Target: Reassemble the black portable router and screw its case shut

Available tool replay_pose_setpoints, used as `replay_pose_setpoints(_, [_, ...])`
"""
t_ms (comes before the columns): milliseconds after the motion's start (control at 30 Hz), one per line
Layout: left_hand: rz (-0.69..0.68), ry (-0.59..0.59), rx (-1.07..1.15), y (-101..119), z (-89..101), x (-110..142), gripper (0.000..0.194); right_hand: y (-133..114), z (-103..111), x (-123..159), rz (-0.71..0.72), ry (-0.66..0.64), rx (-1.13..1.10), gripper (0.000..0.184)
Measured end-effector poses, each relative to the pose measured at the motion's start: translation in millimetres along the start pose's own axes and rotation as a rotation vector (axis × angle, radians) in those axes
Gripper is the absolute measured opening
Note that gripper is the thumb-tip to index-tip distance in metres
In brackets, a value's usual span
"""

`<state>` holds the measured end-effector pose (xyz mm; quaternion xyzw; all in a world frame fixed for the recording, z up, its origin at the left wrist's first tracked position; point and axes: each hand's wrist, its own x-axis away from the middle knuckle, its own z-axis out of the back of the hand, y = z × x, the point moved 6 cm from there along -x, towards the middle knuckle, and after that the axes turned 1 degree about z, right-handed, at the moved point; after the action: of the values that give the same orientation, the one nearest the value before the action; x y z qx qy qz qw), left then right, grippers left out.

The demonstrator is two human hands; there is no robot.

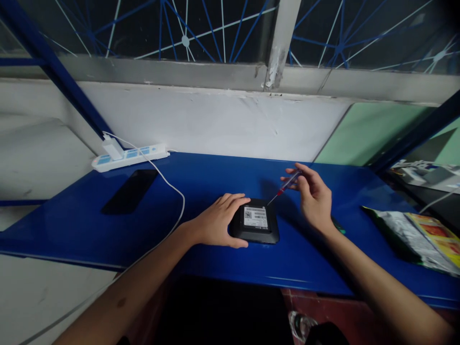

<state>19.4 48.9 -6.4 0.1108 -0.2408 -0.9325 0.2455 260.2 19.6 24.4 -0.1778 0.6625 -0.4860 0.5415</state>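
Observation:
A flat black electronic device (272,235) lies on the blue table, its white label (255,217) with a printed square code facing up. My left hand (218,219) grips it from the left side, fingers along the far edge and thumb at the near edge. In my right hand (312,195) is a screwdriver (286,185) with a translucent purplish handle and a red collar, held between thumb and fingers. It slants down to the left, and its tip is at the device's far right corner. Whether it sits in a screw is too small to tell.
A white power strip (134,157) with a plugged-in charger (112,147) stands at the back left; its white cable (183,201) runs across the table. A black phone-like slab (131,191) lies nearby. At the right lies a shiny snack-like packet (419,237). A small green object (338,226) is partly hidden behind my right wrist.

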Motion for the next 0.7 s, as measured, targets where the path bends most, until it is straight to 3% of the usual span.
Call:
replay_pose_setpoints(167, [0.0, 0.007, -0.023, -0.6, -0.7, -0.2, 0.109, -1.9, 5.3, -1.1, 0.092, 0.072, 0.131, 0.029])
replay_pose_setpoints(300, [-0.008, 0.014, -0.014, 0.4, 0.4, 0.2, 0.109, 1.0, 3.8, 0.4, 0.037, 0.045, 0.1, 0.028])
replay_pose_setpoints(533, [0.011, 0.009, 0.0, -0.1, 0.1, 0.3, 0.109, 1.0, -2.1, 1.5, -0.009, -0.029, 0.054, 0.044])
replay_pose_setpoints(700, [-0.015, 0.027, 0.01, 0.2, 0.6, -0.8, 0.108, -1.3, 3.2, -0.8, 0.06, 0.028, 0.167, 0.034])
